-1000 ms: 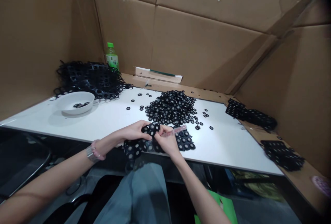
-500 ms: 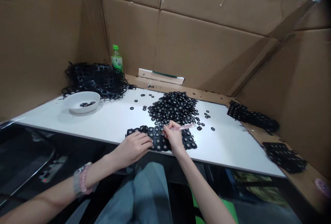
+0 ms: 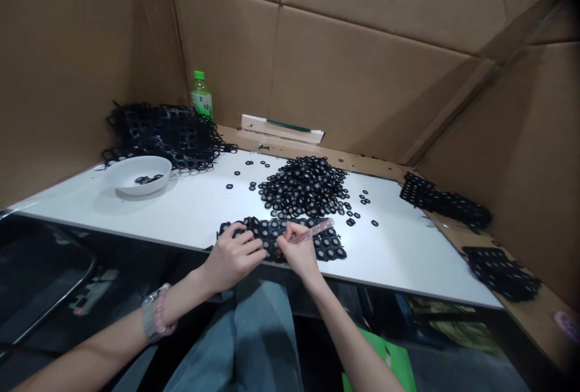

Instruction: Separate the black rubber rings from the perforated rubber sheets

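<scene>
A black sheet of joined round parts (image 3: 326, 246) lies at the near edge of the white table (image 3: 190, 211). My left hand (image 3: 231, 256) rests on the sheet's left part, fingers curled and pressing it down. My right hand (image 3: 296, 250) is closed round a thin pink stick-like tool (image 3: 315, 231), whose near end touches the sheet. Just behind the sheet lies a heap of loose black round parts (image 3: 306, 185).
A white bowl (image 3: 138, 173) with a few black parts stands at the left. Behind it lies a pile of empty black webbing (image 3: 163, 132) and a green-capped bottle (image 3: 200, 95). More black sheets (image 3: 446, 202) lie on the right ledge. Cardboard walls enclose the table.
The sheet, first lifted in both hands, was laid flat on the table edge. My left hand moved onto its left part; my right hand with the tool shifted slightly left.
</scene>
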Demonstrator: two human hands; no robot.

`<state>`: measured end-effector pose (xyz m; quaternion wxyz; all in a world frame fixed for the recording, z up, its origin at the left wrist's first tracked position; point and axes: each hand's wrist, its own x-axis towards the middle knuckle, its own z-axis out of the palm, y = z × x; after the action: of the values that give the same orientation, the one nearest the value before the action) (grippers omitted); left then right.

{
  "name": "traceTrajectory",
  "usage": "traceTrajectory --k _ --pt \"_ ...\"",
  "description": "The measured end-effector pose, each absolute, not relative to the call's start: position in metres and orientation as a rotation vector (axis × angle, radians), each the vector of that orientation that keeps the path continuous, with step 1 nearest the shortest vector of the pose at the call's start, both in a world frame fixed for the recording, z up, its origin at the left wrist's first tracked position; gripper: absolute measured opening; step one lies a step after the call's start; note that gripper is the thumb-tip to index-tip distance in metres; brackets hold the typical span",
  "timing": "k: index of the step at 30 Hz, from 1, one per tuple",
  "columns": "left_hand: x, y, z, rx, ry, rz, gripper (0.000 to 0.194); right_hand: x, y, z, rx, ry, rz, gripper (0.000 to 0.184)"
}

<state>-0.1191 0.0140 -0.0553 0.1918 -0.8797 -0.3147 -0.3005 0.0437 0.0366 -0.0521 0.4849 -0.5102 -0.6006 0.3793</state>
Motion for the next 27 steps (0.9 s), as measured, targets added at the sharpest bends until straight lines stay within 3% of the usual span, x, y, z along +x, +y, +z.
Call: traceTrajectory --k 17,22,27 --pt "-0.118 0.018 -0.065 -2.410 -0.839 -0.962 0.019 0.040 0.033 -0.057 -1.172 -1.567 0.885 0.024" --pt "-0.118 0.017 -0.060 -2.495 -0.974 -1.033 0.017 0.042 0.033 -0.057 -1.158 -1.558 0.905 0.026" --pt "-0.122 -0.001 -0.036 -2.846 -1.334 -0.838 0.006 0.049 0.038 -0.058 -1.147 -1.389 1.011 0.028"
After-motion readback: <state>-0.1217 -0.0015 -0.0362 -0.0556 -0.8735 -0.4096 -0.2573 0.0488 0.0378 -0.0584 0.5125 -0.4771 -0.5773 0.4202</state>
